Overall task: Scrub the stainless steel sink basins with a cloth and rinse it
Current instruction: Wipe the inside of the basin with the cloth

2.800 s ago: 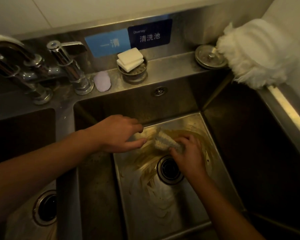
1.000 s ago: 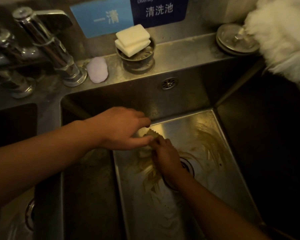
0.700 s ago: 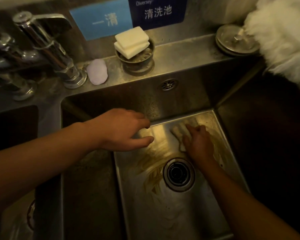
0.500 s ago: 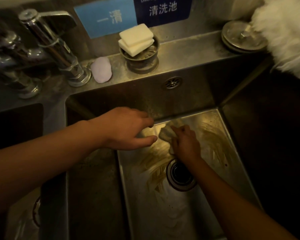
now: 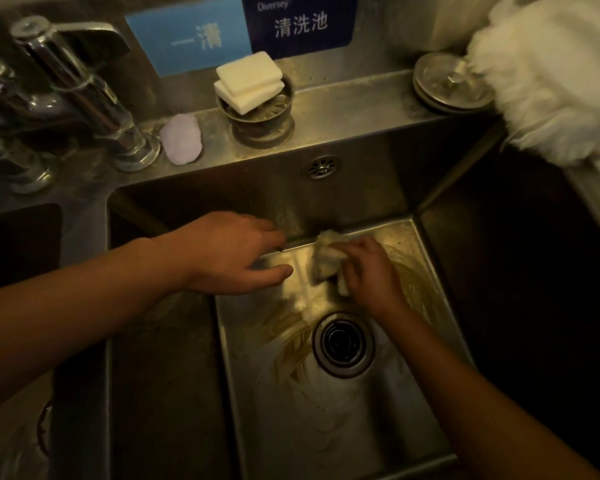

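A stainless steel sink basin [image 5: 347, 417] fills the middle, with soapy streaks on its floor and a round drain [image 5: 343, 344]. My right hand [image 5: 371, 271] presses a pale crumpled cloth [image 5: 326, 259] against the floor near the basin's back wall, above the drain. My left hand [image 5: 232, 254] hovers flat over the basin's left side, fingers spread and holding nothing, its fingertips close to the cloth.
A second basin [image 5: 18, 237] lies at the left. Chrome taps [image 5: 94, 98] stand on the back ledge, with a lilac soap bar [image 5: 182, 140], two white sponges [image 5: 248, 81] on a metal cup, a drain plug [image 5: 451, 83] and a fluffy white mop head [image 5: 551, 77].
My right hand has swept the cloth back and forth across the basin floor and now holds it near the back wall. My left hand has barely moved.
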